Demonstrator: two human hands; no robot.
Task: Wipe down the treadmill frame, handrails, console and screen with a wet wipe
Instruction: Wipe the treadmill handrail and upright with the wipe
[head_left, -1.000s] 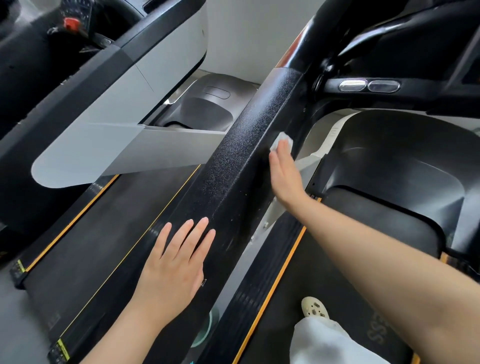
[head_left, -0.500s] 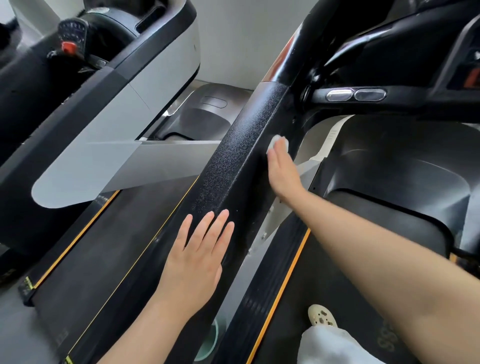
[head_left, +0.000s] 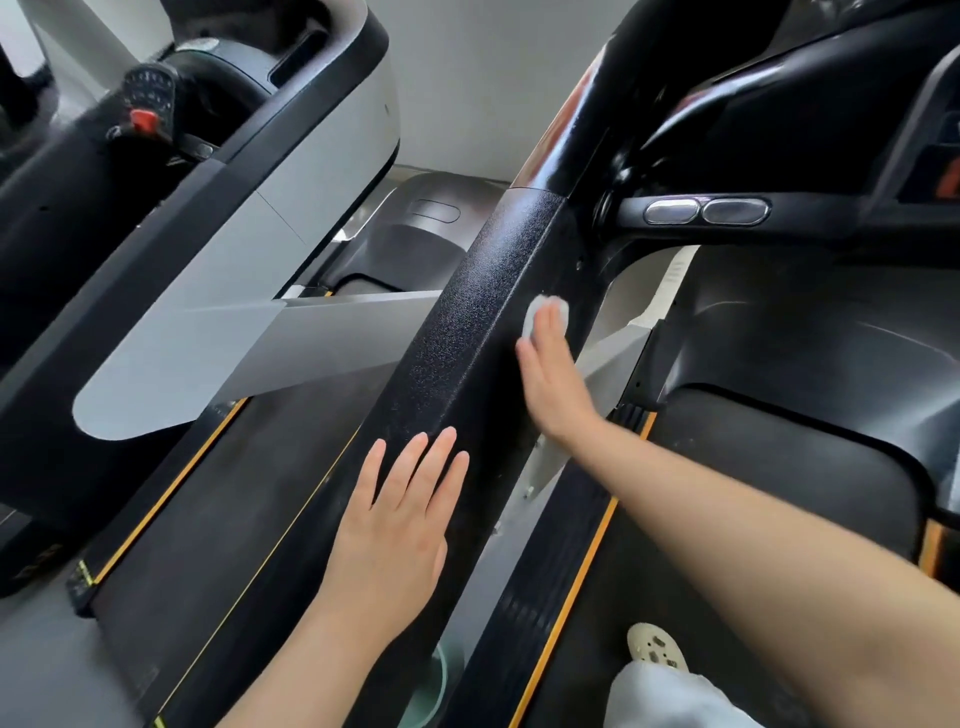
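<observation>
Your right hand (head_left: 553, 382) pressed the wipe (head_left: 540, 310) flat against the inner face of the black frame (head_left: 457, 332), fingers straight and together. Your left hand (head_left: 400, 519) lay lower on the frame, fingers straight, slightly spread. A shoe (head_left: 655, 646) stood on the belt (head_left: 779, 467).

A small white wet wipe (head_left: 545, 312) lies pressed flat against the slanted, black, textured treadmill frame (head_left: 457, 332).

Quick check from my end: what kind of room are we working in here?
Most likely a gym: two treadmills stand side by side. The near one has a black upright and a pulse-sensor handrail; the neighbour has a red safety clip and an orange-edged belt.
</observation>
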